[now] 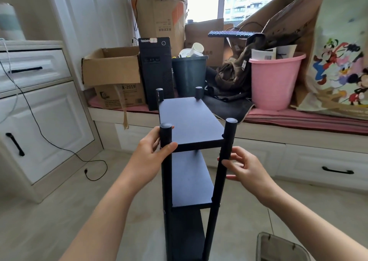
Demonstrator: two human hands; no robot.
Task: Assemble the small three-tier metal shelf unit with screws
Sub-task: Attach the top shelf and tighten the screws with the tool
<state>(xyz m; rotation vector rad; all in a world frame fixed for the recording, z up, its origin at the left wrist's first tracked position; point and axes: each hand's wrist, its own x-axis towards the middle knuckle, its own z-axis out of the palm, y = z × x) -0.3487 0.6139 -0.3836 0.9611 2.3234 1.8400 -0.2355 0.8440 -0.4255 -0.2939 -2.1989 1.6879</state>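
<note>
A black three-tier shelf unit (189, 121) stands upright on the floor in front of me, with three boards between round black posts. My left hand (153, 151) grips the near left post (166, 173) just below the top board, thumb in front and fingers behind. My right hand (242, 168) is beside the near right post (224, 173), fingers loosely spread and fingertips touching or almost touching it. No screws or tools are visible.
A window bench behind the shelf carries cardboard boxes (111, 67), a black computer tower (156, 71), a dark bin (189, 75), a pink bucket (275, 81) and a cartoon bag (342, 61). White cabinets (39, 121) stand left, a cable (93, 169) lies on the floor, and a clear container (278, 246) sits bottom right.
</note>
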